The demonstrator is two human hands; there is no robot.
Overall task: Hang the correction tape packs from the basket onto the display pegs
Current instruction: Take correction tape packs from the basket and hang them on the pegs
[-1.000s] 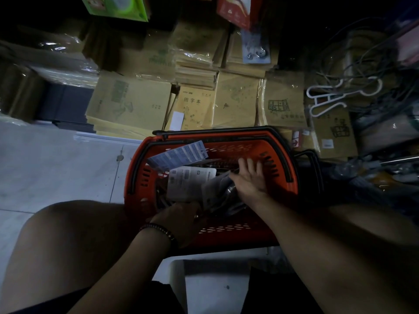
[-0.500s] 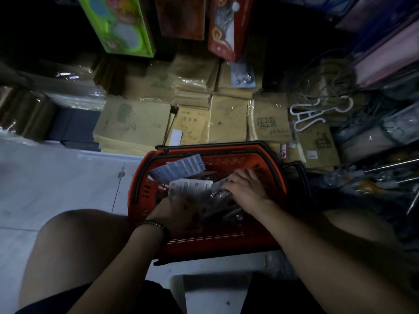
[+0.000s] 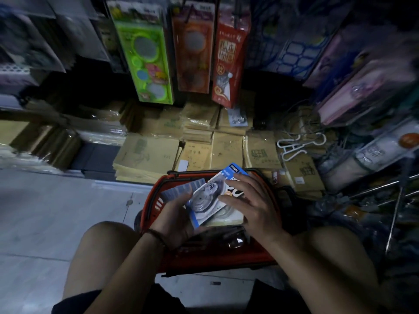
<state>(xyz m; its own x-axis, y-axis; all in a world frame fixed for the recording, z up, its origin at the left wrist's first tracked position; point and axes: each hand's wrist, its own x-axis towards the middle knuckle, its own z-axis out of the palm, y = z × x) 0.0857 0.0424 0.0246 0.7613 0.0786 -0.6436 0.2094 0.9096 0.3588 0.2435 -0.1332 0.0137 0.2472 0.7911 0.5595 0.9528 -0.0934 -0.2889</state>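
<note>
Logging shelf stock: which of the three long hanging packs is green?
The leftmost pack, bright green; beside it hang an orange pack and a red pack.

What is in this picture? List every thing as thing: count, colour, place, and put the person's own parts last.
correction tape packs: small stack, count unclear, blue and white, held over the basket.
basket: one, orange-red, on the floor between the knees.
hanging packs: three, green, orange, red, on the display above.
notebook stacks: many, tan, behind the basket.
hangers: count unclear, white, right of the notebook stacks.
floor: pale grey tiles, left.
bracelet: one, dark, on the left wrist.
left hand: grips the stack from the left.
right hand: fingers lie on top of the stack.
</note>
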